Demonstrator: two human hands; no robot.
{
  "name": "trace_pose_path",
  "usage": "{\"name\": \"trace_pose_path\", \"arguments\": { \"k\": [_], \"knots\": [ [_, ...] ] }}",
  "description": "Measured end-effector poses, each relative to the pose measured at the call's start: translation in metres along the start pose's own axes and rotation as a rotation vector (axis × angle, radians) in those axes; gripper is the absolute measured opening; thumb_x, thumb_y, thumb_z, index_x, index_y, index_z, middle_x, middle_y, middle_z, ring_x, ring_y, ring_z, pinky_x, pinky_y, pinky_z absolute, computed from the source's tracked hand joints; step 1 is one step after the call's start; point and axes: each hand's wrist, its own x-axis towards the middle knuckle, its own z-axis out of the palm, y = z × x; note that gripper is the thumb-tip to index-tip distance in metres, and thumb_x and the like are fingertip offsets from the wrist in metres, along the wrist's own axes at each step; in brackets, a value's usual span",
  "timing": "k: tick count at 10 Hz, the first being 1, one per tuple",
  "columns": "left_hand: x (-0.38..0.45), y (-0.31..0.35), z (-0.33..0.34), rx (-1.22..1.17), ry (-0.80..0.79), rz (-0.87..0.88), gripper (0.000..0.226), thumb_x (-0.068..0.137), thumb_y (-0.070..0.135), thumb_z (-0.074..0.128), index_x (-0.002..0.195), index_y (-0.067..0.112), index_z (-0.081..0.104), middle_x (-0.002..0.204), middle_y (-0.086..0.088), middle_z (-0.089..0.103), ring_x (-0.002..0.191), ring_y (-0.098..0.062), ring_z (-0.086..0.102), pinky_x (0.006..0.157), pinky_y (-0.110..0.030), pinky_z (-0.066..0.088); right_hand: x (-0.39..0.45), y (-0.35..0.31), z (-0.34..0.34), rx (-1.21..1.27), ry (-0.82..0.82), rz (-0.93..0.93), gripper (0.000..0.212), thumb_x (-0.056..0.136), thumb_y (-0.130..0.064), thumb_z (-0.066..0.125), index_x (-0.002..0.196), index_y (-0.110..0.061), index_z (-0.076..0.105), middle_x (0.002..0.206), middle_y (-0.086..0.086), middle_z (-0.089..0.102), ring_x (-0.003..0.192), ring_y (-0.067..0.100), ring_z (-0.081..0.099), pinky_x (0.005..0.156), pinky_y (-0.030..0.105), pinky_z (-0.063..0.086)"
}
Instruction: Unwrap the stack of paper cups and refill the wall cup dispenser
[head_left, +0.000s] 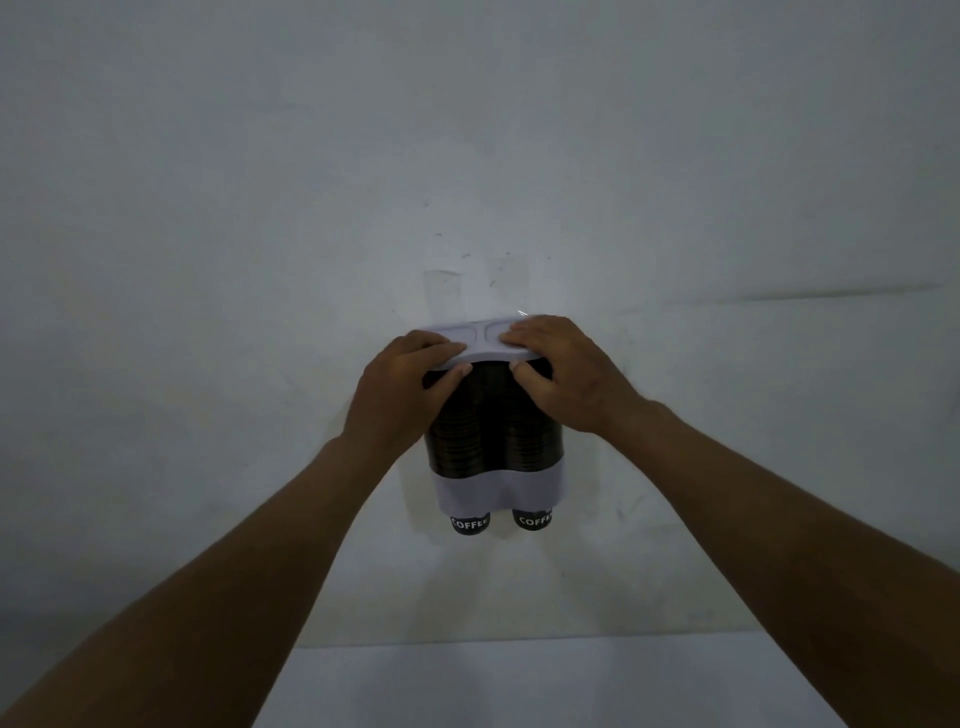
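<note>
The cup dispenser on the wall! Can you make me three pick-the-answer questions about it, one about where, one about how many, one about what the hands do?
1. Where is the cup dispenser?
A on the wall
B on the floor
C on a chair

2. How many cups poke out below?
A none
B two
C five

3. What do the hands do?
A wave
B hold a spoon
C hold the lid

Answers: A, it hangs on the wall. B, two COFFEE cups show below. C, the left hand and right hand pinch its edge, fingers above, thumbs under.
</note>
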Motion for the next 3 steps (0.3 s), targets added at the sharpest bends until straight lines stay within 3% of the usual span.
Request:
{"name": "trace_pose_path", "arguments": {
  "k": [1,2,3],
  "knots": [
    [0.004,0.0,-0.004,0.015,-0.063,-0.009,0.032,0.091,0.028,0.067,0.12,0.016,0.07,0.116,-0.001,0.068,0.104,-0.02,0.062,0.087,-0.03,0.05,-0.001,0.001,0.003,-0.013,-0.008,-0.027,0.04,0.089,-0.027,0.052,0.123,-0.01,0.062,0.127,0.005,0.059,0.123,0.02,0.048,0.108,0.029,0.037],
    [0.005,0.004,-0.009,0.05,-0.09,0.026,0.036,0.092,0.033,0.064,0.123,0.015,0.069,0.12,-0.004,0.067,0.106,-0.024,0.062,0.089,-0.03,0.047,-0.001,-0.002,0.0,-0.072,-0.034,-0.029,0.044,0.089,-0.035,0.05,0.126,-0.015,0.059,0.13,0.005,0.058,0.129,0.024,0.046,0.111,0.046,0.036],
    [0.01,0.011,-0.011,0.068,-0.067,0.04,0.05,0.089,0.043,0.059,0.127,0.012,0.065,0.125,-0.009,0.067,0.11,-0.029,0.062,0.096,-0.041,0.05,-0.008,-0.002,-0.008,-0.136,-0.059,0.02,0.062,0.089,-0.048,0.043,0.147,-0.025,0.041,0.155,0.002,0.04,0.148,0.024,0.024,0.119,0.053,0.022]
  ]
}}
